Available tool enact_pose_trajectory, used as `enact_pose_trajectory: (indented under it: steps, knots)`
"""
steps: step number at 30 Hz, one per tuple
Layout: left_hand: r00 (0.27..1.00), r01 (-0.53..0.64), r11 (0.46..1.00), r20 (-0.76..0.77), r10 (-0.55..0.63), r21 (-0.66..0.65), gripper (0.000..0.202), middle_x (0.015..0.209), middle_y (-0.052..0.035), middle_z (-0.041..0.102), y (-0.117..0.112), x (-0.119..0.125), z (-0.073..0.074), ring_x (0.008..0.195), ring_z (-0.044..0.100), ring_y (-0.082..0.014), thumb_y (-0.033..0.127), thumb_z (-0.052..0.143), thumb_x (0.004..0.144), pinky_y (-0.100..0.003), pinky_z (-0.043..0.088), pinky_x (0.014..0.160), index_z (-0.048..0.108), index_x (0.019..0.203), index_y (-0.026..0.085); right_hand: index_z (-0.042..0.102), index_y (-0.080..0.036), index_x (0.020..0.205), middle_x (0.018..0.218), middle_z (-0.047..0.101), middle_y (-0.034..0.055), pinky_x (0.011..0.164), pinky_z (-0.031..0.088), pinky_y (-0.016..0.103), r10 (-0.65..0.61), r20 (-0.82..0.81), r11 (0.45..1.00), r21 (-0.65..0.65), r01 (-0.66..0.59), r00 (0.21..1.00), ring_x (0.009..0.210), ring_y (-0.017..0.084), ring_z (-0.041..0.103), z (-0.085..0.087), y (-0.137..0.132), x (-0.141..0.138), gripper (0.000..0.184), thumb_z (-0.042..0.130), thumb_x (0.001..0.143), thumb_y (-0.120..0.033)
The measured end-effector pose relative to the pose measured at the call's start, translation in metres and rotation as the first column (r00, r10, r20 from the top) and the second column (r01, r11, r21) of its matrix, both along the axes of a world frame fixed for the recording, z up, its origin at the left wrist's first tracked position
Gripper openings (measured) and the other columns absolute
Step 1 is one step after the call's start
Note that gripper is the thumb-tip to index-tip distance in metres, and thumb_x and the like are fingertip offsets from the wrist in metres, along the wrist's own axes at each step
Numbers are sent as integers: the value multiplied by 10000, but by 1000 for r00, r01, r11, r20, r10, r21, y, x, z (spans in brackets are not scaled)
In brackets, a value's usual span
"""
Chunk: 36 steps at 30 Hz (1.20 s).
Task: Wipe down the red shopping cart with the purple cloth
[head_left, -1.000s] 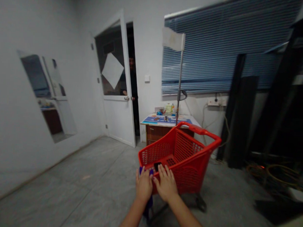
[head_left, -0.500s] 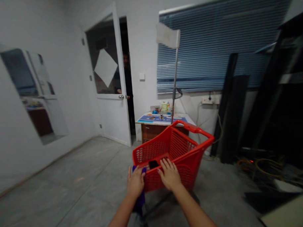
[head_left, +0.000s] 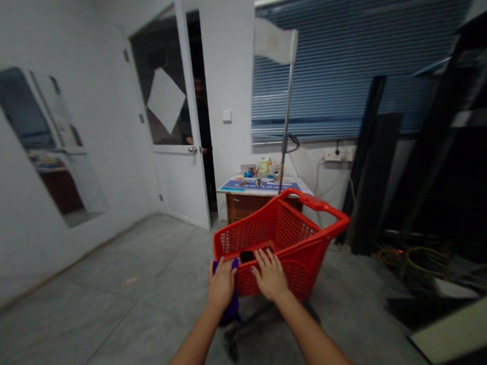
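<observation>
While the left hand [head_left: 220, 287] grasps a dark purple cloth [head_left: 231, 306] at the near rim of the red, perforated-plastic shopping cart [head_left: 304, 270], the right hand [head_left: 271, 275] lies unclenched on that rim — fingers extended. Beyond stands a brown wooden desk [head_left: 237, 208]. Judged advisable: even cloth pressure, with light right-hand bracing against rolling.

Office-like, with desk [head_left: 242, 207] and blinds [head_left: 334, 90]

Left hand [head_left: 222, 284] over purple cloth [head_left: 232, 308] at red cart's near end [head_left: 243, 286]. Right hand [head_left: 272, 278] on cart [head_left: 312, 259], fingers spread. Dark object [head_left: 246, 256] inside. Desk [head_left: 238, 206], flag [head_left: 273, 41] on pole [head_left: 288, 99], blinds [head_left: 334, 95] beyond. Door [head_left: 179, 185] ajar, person [head_left: 204, 122] in gap. Mirror [head_left: 22, 108] at left.
</observation>
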<state>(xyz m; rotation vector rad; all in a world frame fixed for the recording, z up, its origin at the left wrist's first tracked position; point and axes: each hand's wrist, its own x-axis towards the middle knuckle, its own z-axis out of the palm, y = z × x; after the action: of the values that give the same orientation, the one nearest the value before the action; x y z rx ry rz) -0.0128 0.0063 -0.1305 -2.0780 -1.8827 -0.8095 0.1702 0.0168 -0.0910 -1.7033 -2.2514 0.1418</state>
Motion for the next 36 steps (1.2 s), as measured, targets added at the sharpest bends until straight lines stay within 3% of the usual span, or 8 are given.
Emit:
enact_pose_trajectory:
  steps: [5, 9, 12, 16, 18, 23, 31, 36]
  knots:
    - [995, -76, 994, 52, 80, -75, 349, 1209, -108, 670, 1, 9, 7, 1255, 514, -252, 240, 370, 966, -527, 177, 1155, 614, 1207, 174, 266, -192, 1495, 1563, 230, -4, 1164, 19, 384, -17, -2, 1000, -10, 17, 1000, 1449, 228, 96, -2, 0, -6, 640, 231, 949, -524]
    - [998, 14, 995, 66, -7, -102, 348, 1237, -88, 658, 6, 24, 15, 1238, 530, -243, 261, 373, 972, -542, 152, 1158, 596, 1233, 201, 261, -209, 1497, 1564, 229, -3, 1160, 32, 384, -12, 10, 1000, -5, 12, 1000, 1448, 217, 99, -2, 0, -3, 629, 215, 951, -519]
    - [998, 41, 994, 57, -35, -102, 343, 1257, -66, 649, 4, 13, 12, 1260, 509, -251, 304, 400, 969, -541, 158, 1157, 588, 1247, 236, 266, -215, 1495, 1562, 235, -4, 1158, 37, 385, -4, 18, 1000, -5, 4, 1000, 1447, 217, 107, -2, -1, 0, 625, 206, 953, -520]
    - [999, -24, 995, 39, 28, -96, 345, 1255, -65, 650, -1, 1, 8, 1279, 490, -255, 286, 393, 968, -542, 139, 1162, 592, 1247, 240, 269, -214, 1494, 1560, 239, -9, 1160, 35, 386, -8, 10, 1000, -7, 8, 1000, 1445, 218, 114, -2, -3, -2, 627, 210, 953, -525]
    - [998, -46, 993, 39, 51, -108, 347, 1256, -79, 648, -1, 10, 11, 1280, 489, -255, 271, 385, 969, -539, 152, 1159, 594, 1242, 225, 268, -204, 1494, 1559, 243, -5, 1162, 34, 387, -20, 9, 1000, -11, 20, 1000, 1446, 220, 114, 0, -4, -4, 632, 213, 953, -527]
    - [999, 40, 990, 38, -35, -135, 340, 1263, -69, 644, 5, 37, 20, 1251, 520, -235, 265, 380, 976, -555, 144, 1160, 577, 1252, 241, 277, -202, 1490, 1561, 225, -9, 1164, 58, 381, -14, 31, 1000, -24, 15, 999, 1446, 210, 122, 4, -5, 1, 636, 183, 959, -539]
    - [998, -14, 987, 52, 23, -160, 339, 1262, -77, 644, 3, -4, 11, 1253, 516, -252, 257, 403, 966, -551, 131, 1163, 594, 1245, 238, 298, -195, 1483, 1572, 182, 7, 1166, 37, 378, -72, 65, 997, 39, 69, 995, 1454, 224, 77, 4, -2, 26, 617, 231, 959, -512]
    - [1000, -13, 985, 24, 17, -174, 324, 1226, -81, 662, 8, 30, 25, 1195, 561, -227, 270, 387, 973, -534, 142, 1159, 590, 1224, 238, 324, -204, 1475, 1569, 208, 2, 1167, 24, 386, -47, 49, 998, 49, 45, 998, 1456, 228, 47, 0, 0, 26, 636, 218, 952, -551]
